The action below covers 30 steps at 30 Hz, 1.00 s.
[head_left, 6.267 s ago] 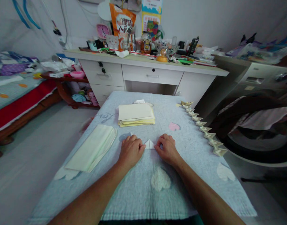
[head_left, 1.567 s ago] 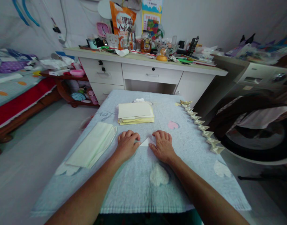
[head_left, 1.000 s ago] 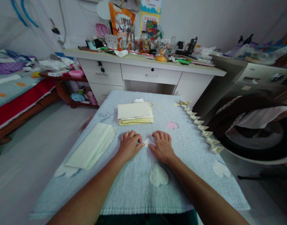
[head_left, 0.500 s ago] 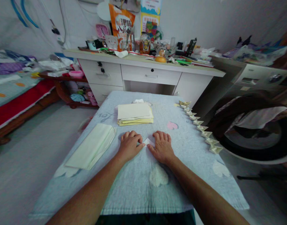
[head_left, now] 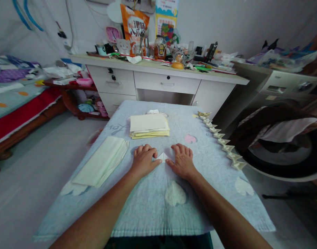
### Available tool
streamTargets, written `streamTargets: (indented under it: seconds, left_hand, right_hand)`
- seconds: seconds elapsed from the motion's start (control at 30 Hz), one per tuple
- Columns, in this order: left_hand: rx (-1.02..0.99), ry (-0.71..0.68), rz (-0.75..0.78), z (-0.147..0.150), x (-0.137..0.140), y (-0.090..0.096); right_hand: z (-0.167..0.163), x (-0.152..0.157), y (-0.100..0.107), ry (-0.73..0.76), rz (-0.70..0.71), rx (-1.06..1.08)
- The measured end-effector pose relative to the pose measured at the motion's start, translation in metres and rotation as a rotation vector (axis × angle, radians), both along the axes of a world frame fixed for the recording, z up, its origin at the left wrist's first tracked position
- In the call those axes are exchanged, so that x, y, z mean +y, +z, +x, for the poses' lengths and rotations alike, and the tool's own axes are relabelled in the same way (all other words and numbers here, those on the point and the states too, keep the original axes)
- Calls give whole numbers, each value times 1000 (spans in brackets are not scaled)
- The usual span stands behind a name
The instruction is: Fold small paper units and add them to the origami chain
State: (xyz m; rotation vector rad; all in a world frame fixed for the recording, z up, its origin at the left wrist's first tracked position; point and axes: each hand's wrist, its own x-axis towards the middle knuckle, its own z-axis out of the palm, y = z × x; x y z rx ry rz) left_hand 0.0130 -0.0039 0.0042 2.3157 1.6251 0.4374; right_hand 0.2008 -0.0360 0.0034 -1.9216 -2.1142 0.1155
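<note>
A small white folded paper triangle (head_left: 163,157) lies on the blue cloth between my two hands, its point facing away from me. The thumb and curled forefinger of my left hand (head_left: 145,159) close on its left corner, with the other fingers bent on the cloth. On the other side, my right hand (head_left: 183,160) rests palm down with its fingers spread. Only its thumb tip touches the triangle's right corner. Beyond my hands sits a stack of cream and yellow paper (head_left: 149,124). To the left lies a pale green folded sheet bundle (head_left: 98,162).
A row of folded paper pieces (head_left: 223,141) runs along the right side of the cloth-covered table (head_left: 205,197). Behind stands a white desk (head_left: 169,81) crowded with jars and packets. A washing machine (head_left: 280,86) is at the right, a bed (head_left: 21,103) at the left.
My right hand has slid slightly to the right and its fingers have spread, uncovering more of the paper triangle. My left hand has stayed almost in place.
</note>
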Motion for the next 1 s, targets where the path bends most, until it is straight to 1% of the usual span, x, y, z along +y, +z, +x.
streamTargets:
  seconds: [0.37,0.47,0.57,0.63,0.7,0.77,1.0]
  left_hand:
    - [-25,4,-17,0,0,-1]
    - [-17,0,-15,0,0,-1]
    - [-9,-9,-3,0,0,-1]
    - [-4,-15,10,0,-1,0]
    - [-2,-26,32,-1,-2,0]
    - [-6,-45,54,-2,-4,1]
    - [-43,-87,31,-5,-5,4]
  right_hand:
    - [21,-2,-1,-14,-23,15]
    - [22,-2,-1,7,5,42]
    - [18,-3,1,67,92,110]
    - [13,-5,3,146,137,159]
    - [7,-6,5,238,132,177]
    - [1,-7,5,290,107,163]
    - [-1,-1,3,312,53,143]
